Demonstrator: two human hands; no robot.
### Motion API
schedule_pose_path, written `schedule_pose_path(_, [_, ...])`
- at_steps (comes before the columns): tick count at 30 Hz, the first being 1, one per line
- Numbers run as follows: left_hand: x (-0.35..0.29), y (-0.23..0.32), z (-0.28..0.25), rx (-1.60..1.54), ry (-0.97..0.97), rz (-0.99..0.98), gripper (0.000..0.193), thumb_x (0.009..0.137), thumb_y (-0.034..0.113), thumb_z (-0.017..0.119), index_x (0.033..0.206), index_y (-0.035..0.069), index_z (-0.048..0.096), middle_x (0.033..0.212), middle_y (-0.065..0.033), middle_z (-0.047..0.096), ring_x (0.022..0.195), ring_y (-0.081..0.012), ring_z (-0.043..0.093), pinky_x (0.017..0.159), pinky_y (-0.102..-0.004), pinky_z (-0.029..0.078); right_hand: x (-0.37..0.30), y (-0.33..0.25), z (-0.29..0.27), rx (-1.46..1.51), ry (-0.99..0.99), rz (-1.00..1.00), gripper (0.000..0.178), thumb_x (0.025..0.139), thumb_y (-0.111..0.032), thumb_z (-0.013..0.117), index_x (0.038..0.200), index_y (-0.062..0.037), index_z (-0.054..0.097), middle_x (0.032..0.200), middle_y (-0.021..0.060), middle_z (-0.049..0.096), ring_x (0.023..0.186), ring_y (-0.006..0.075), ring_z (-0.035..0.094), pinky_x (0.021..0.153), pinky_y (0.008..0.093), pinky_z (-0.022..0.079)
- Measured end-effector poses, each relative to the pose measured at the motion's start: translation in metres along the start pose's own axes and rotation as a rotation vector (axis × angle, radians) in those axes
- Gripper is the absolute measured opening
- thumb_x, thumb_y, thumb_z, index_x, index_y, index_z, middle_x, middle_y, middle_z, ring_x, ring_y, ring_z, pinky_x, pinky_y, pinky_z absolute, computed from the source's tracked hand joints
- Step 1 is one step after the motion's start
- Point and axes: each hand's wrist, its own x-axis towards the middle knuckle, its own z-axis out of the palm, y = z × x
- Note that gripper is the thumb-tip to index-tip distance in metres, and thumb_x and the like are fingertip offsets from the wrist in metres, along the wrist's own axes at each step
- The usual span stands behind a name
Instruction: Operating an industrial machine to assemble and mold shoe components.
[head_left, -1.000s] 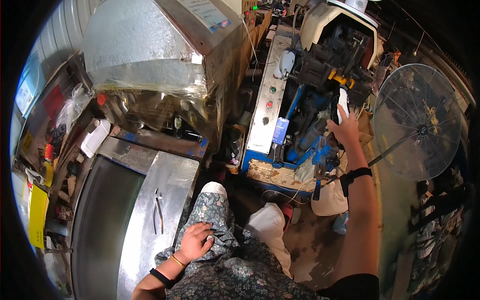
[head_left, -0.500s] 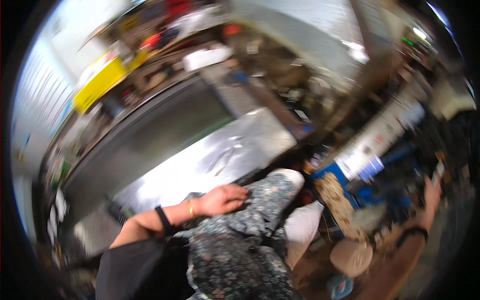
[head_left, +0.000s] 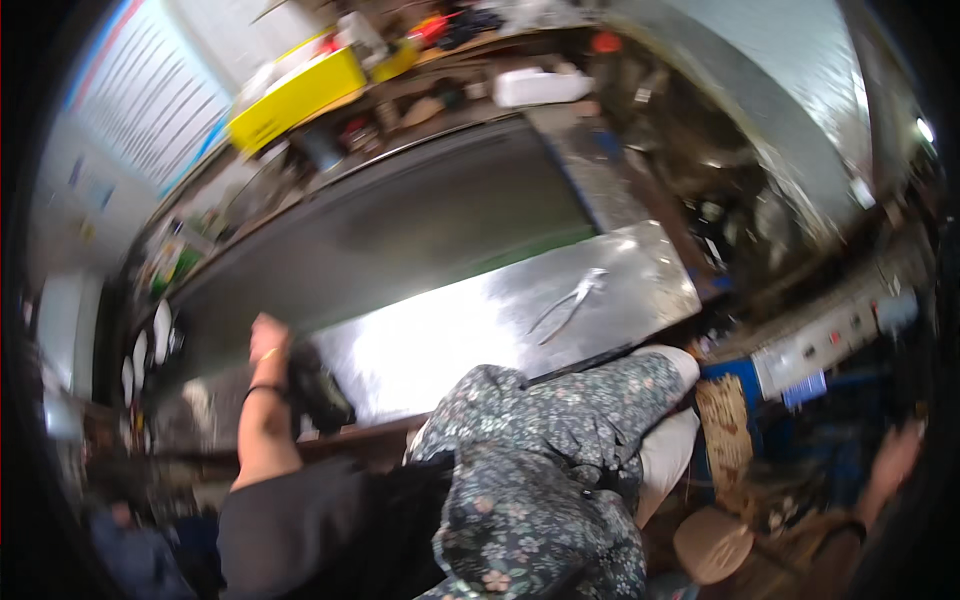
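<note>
My left hand (head_left: 268, 338) reaches out over the left end of the dark green work mat (head_left: 400, 220). Its fingers point away and are foreshortened, so I cannot make out whether they hold anything. Close by that wrist lies a dark, bulky object (head_left: 325, 390). Far to the right, my right hand (head_left: 895, 455) is stretched into a dim, cluttered area; blur hides its fingers. A pair of metal pliers (head_left: 575, 300) rests on the shiny metal plate (head_left: 440, 330), handles toward me, with neither hand touching it.
A patterned apron (head_left: 540, 440) covers my lap, close to the plate. Behind the mat stand a yellow box (head_left: 300, 98) and a white box (head_left: 540, 87). A power strip (head_left: 820, 350) and a round brown seat-like object (head_left: 712, 545) are at the right.
My left hand has left my lap and extended forward to the left over the mat. My right hand remains far right, somewhat lower in view. The whole view has swung.
</note>
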Motion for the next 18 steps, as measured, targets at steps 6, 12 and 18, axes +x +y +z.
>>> schedule_pose_path(6, [0.062,-0.053,0.014,-0.131,-0.717,0.487,0.025,0.066,0.015,0.073,0.088,0.003,0.069,0.083,-0.0102,0.069,0.076,-0.0229,0.067,0.069,-0.0347,0.054,-0.072,-0.333,-0.081,1.088,-0.050,0.150,0.015,0.080,-0.006,0.065,0.093,-0.0037,0.072,0.094,0.0159,0.069,0.090,0.0311,0.067,0.081,0.0405,0.053])
schedule_pose_path(12, [-0.175,0.139,-0.167,-0.149,-0.311,1.600,0.044,0.067,0.005,0.071,0.110,-0.003,0.063,0.104,-0.0185,0.068,0.098,-0.0355,0.066,0.087,-0.0413,0.053,-0.067,-0.495,-0.182,1.779,-0.319,0.074,0.016,0.084,-0.015,0.068,0.097,-0.0063,0.072,0.095,0.0127,0.071,0.088,0.0301,0.069,0.077,0.0367,0.054])
schedule_pose_path(18, [-0.279,0.205,-0.236,-0.640,-0.038,2.526,0.036,0.076,0.003,0.063,0.112,0.004,0.064,0.121,-0.0106,0.065,0.114,-0.0284,0.062,0.099,-0.0379,0.050,-0.003,-0.515,-0.216,2.160,-0.648,0.383,0.055,0.093,-0.041,0.061,0.130,-0.0003,0.055,0.093,0.0117,0.071,0.088,0.0186,0.066,0.079,0.0339,0.052])
